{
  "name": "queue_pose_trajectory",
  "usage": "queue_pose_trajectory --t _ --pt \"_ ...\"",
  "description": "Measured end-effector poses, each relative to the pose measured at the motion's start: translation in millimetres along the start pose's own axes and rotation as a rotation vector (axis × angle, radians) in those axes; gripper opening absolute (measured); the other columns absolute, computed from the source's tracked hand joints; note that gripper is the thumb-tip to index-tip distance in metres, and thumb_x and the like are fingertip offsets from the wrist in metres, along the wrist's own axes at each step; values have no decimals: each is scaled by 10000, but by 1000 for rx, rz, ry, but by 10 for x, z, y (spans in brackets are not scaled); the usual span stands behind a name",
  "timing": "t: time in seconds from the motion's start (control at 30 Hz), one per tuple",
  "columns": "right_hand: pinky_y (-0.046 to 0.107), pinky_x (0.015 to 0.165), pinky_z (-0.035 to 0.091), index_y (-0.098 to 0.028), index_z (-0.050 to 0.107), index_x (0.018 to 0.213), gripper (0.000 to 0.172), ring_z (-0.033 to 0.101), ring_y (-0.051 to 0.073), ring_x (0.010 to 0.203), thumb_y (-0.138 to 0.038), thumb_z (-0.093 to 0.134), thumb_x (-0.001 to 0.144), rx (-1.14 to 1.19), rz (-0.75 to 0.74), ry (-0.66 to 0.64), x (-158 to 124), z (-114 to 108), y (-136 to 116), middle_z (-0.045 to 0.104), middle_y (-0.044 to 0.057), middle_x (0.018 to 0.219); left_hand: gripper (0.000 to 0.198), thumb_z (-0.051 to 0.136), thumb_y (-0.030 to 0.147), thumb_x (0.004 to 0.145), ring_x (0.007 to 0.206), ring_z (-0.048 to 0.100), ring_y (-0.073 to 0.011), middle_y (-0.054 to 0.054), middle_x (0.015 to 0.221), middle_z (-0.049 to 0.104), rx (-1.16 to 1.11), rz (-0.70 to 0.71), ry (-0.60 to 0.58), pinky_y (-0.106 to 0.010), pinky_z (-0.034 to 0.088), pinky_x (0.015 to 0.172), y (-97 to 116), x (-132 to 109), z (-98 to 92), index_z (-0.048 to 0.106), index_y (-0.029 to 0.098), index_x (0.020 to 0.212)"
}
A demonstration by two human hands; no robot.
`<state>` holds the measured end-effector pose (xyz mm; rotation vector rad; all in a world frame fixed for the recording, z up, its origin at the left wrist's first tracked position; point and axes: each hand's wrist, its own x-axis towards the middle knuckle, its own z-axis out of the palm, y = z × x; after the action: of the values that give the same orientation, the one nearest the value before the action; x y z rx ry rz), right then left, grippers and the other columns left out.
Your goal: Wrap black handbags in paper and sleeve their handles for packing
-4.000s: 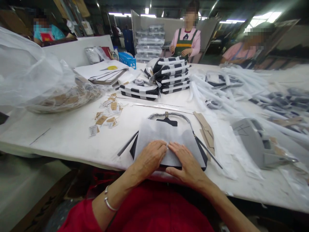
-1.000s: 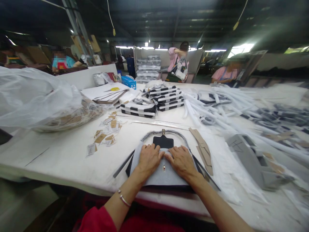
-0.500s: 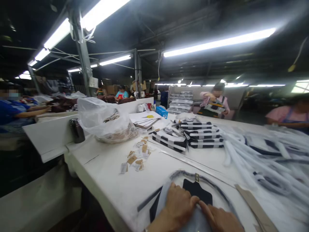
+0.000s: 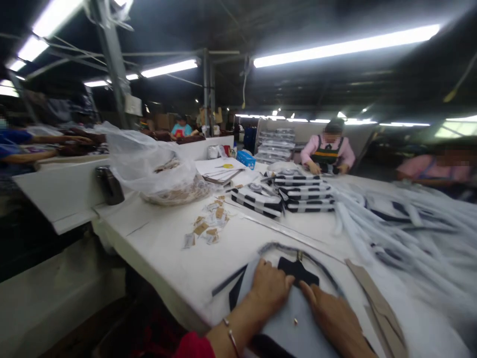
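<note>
A dark flat bag lies at the near edge of the white table point(image 4: 160, 243), covered by a pale grey sheet point(image 4: 290, 333) with a small metal stud showing. Its black tab point(image 4: 296, 269) and curved handle point(image 4: 316, 258) stick out at the far side. My left hand point(image 4: 269, 291) lies flat on the sheet's upper left, fingers together, thumb beside the tab. My right hand point(image 4: 330, 315) lies flat on the sheet to the right, fingers pointing at the tab. Neither hand grips anything.
Small paper tags point(image 4: 206, 226) lie scattered mid-table. Stacks of black-and-white striped bags point(image 4: 298, 194) stand further back, a clear plastic sack point(image 4: 156, 169) at left, white wrapped straps point(image 4: 410, 223) at right. Cardboard strips point(image 4: 372, 293) lie beside my right hand. A person in pink point(image 4: 328, 151) works opposite.
The camera has tilted up and swung left, so the hands sit low in frame. Both hands stayed pressed on the sheet, shifting slightly toward the tab.
</note>
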<state>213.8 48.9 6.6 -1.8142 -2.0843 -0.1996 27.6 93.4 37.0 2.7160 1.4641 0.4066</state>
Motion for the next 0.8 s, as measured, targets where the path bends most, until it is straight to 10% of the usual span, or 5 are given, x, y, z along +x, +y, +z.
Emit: queue_pose_trajectory --t 0.13,0.53,0.8 --pt "405 683 460 -191 640 974 496 703 291 714 -489 243 995 -186 178 -215 22 -243 -226 685 105 701 362 394 371 1002 988 613 -303 -148 937 698 -16 0 26 -486 399 928 3 -29 -18 657 123 1017" --pt "461 988 417 -121 385 1456 592 442 322 1324 -452 451 969 -186 212 -56 -1 -125 -203 443 192 1479 157 612 331 922 982 528 -199 -9 1039 596 -91 442 42 -329 403 852 -7 -110 -146 583 244 1050" --pt "388 946 465 -86 529 1332 537 589 282 1178 -358 507 870 124 379 -206 547 -341 50 624 189 1280 168 650 384 899 910 533 -207 -18 986 600 -111 493 -1 -346 382 752 -25 -88 -101 616 236 972"
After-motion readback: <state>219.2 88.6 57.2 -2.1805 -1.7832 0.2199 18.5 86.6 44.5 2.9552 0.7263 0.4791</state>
